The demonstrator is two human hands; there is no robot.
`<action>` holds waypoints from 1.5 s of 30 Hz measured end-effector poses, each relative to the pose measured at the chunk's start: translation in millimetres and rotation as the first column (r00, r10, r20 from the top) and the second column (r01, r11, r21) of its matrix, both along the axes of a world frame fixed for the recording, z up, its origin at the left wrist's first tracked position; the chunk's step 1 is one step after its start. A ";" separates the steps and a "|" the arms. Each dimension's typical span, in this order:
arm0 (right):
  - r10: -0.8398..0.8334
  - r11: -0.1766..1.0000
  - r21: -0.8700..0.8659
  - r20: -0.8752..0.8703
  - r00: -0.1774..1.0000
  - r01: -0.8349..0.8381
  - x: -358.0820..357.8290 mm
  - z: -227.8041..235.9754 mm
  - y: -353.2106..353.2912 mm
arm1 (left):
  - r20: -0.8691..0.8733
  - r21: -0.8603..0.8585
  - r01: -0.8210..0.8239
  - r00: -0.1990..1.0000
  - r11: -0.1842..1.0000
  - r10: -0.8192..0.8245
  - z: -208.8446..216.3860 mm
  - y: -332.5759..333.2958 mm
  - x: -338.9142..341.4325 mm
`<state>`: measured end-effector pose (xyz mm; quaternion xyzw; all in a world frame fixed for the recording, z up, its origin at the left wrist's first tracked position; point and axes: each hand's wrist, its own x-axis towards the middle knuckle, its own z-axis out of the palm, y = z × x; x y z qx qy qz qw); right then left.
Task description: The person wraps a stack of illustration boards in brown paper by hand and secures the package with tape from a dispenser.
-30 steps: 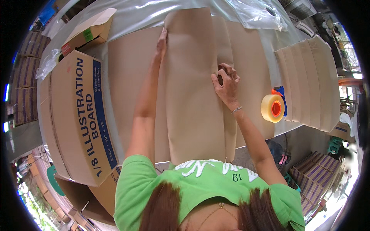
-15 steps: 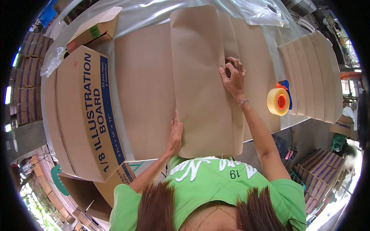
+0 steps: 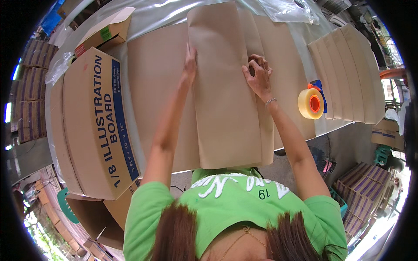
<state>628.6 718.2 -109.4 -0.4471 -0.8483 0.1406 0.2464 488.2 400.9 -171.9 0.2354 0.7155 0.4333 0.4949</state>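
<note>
A long brown paper wrap point(image 3: 222, 87) lies folded in layers down the middle of a wider brown sheet point(image 3: 163, 82). My left hand point(image 3: 190, 65) rests along the left edge of the fold, toward its far end, fingers stretched out and together. At the right edge of the fold is my right hand point(image 3: 260, 77), its fingers curled in toward the thumb. Between them is a dark spot; whether it is shadow or a small object I cannot make out. A roll of clear tape point(image 3: 311, 104) on a blue and orange dispenser stands right of that hand.
A large printed carton point(image 3: 93, 126) stands at the left, a small opened box point(image 3: 104, 32) behind it. Overlapping brown folded pieces point(image 3: 344, 78) lie at the right. Clear plastic point(image 3: 289, 11) lies at the far side. An open carton point(image 3: 93, 217) sits below the table's left side.
My left hand has slid away from me along the fold's left edge, from the near end to the far part. My right hand stays at about the same place on the paper.
</note>
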 end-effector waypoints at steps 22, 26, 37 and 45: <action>0.067 0.998 -0.004 -0.169 0.983 -0.068 -21.3 -0.6 -9.6 | -0.834 -0.132 0.693 0.308 0.708 -0.457 66.6 257.4 -59.3; 0.054 0.999 0.014 -0.125 0.991 -0.053 -9.8 -1.3 -11.4 | -0.845 -0.206 0.684 0.237 0.700 -0.480 86.7 266.8 -41.4; 0.432 0.888 -0.005 -0.335 0.837 -0.460 76.6 -40.1 -105.1 | -0.764 -0.414 0.575 0.200 0.705 -0.613 100.6 280.6 -29.6; 0.086 0.960 0.270 -0.036 0.996 -0.073 117.2 8.2 -20.8 | -0.786 -0.474 0.503 0.129 0.723 -0.604 76.3 284.6 -80.1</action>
